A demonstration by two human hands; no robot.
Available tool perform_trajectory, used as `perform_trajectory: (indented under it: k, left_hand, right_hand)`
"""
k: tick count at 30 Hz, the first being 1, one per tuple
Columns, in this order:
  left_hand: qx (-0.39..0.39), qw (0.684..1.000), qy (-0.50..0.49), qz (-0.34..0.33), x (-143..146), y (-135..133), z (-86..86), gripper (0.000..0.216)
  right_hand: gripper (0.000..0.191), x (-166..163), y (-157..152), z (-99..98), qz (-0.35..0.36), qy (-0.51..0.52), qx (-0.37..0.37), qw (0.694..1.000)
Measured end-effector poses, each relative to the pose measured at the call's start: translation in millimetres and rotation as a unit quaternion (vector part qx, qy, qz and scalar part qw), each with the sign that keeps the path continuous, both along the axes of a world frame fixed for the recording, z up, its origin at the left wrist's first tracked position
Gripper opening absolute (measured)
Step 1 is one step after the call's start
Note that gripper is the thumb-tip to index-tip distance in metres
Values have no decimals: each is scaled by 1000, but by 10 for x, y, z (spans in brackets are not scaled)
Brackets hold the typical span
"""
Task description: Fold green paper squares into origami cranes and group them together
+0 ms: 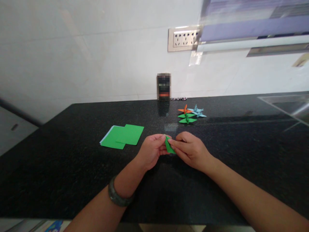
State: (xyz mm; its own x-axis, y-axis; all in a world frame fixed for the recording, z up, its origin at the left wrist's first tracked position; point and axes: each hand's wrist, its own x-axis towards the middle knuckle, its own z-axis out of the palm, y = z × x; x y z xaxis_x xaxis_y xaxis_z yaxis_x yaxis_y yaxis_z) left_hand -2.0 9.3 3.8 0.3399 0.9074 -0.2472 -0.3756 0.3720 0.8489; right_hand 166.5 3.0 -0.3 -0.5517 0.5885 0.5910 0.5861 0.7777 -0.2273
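Observation:
A small folded piece of green paper (169,146) is pinched between both hands above the dark counter. My left hand (154,148) is closed on its left side, with the thumb on top and the fingers underneath. From the right, my right hand (191,149) presses thumb and fingertips against the same paper; part of it is hidden by the fingers. Just beyond my right hand stand finished paper cranes: an orange crane (185,110), green cranes (187,119) and light blue cranes (197,111). Left of my left hand lie flat green paper sheets (114,137), with light blue edges showing beneath.
The black speckled countertop (79,170) runs to a white tiled wall (96,58). A phone-like object with a pixelated front (164,87) leans there, a beaded strap (179,99) beside it. At far right is a sink (292,106); above, a power socket (184,39).

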Motion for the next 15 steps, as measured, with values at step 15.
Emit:
perform_trajectory:
  k: [15]
  left_hand:
    - [8,999,33,30,36,-5,-44,33]
  right_hand:
    - [25,1,19,10,10,-4,-10,1000]
